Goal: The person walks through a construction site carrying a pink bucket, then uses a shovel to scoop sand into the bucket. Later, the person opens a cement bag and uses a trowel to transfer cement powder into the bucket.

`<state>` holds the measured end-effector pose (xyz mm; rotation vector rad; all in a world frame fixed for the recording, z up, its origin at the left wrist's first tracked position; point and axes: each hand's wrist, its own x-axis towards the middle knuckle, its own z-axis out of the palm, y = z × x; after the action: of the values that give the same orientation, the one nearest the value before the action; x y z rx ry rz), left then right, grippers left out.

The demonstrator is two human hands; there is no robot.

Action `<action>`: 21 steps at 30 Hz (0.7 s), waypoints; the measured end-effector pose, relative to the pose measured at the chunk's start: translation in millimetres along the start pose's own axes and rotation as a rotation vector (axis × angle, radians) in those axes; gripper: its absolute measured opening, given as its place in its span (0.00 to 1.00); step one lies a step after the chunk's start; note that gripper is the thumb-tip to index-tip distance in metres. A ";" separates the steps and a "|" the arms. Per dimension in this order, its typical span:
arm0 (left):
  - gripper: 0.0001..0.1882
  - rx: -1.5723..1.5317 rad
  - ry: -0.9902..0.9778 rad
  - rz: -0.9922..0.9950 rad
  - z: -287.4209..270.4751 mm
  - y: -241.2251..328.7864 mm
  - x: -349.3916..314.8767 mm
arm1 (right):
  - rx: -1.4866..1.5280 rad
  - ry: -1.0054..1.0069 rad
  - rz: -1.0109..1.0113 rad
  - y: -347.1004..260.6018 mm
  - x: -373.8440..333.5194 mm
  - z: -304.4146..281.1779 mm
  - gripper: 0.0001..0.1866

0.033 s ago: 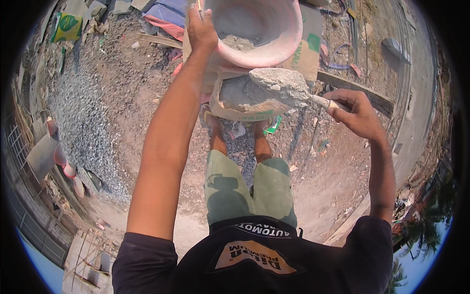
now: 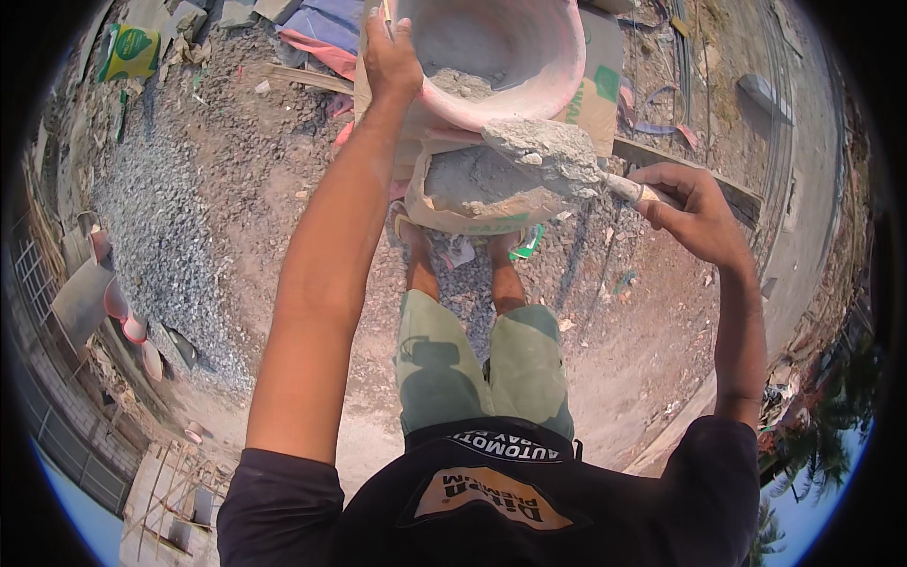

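Note:
My right hand (image 2: 694, 219) is closed around the handle of a trowel (image 2: 625, 187). Its blade carries a heap of grey cement (image 2: 543, 151), held over the far right part of an open paper cement bag (image 2: 491, 223) full of grey powder. Just beyond the bag is a pale, pink-edged tub (image 2: 529, 115), tilted so its inside faces me, with some grey mix (image 2: 461, 83) in it. My left hand (image 2: 393, 64) is at the tub's left rim, fingers closed, with a thin pale stick-like piece (image 2: 385, 13) showing between them. The lower end of that piece is hidden.
A wooden plank (image 2: 694, 178) lies right of the bag. My feet stand close to the bag's near side. Grey gravel (image 2: 161, 236) spreads at left, near a green and yellow bag (image 2: 130, 52). Blue and pink sheeting (image 2: 321, 33) lies left of the tub.
The loaded trowel has tilted slightly, its tip rising a little toward the tub. My right hand has shifted slightly rightward. My left hand stays at the rim.

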<state>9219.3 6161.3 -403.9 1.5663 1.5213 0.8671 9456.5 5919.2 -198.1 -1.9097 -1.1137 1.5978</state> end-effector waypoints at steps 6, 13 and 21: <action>0.25 -0.024 -0.001 0.031 2.7 -12.0 7.7 | -0.724 0.460 -0.349 17.8 86.3 54.4 0.15; 0.23 -0.099 -0.018 0.138 5.5 -23.4 11.1 | -0.695 0.685 -0.479 53.2 92.9 61.6 0.15; 0.23 -0.016 0.003 0.127 -0.4 -13.4 8.0 | -0.616 0.227 -0.118 115.8 -17.0 15.4 0.16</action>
<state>9213.1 6169.1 -415.9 1.6644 1.4258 0.9504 9477.5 5834.1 -277.3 -2.2644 -1.7139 1.0039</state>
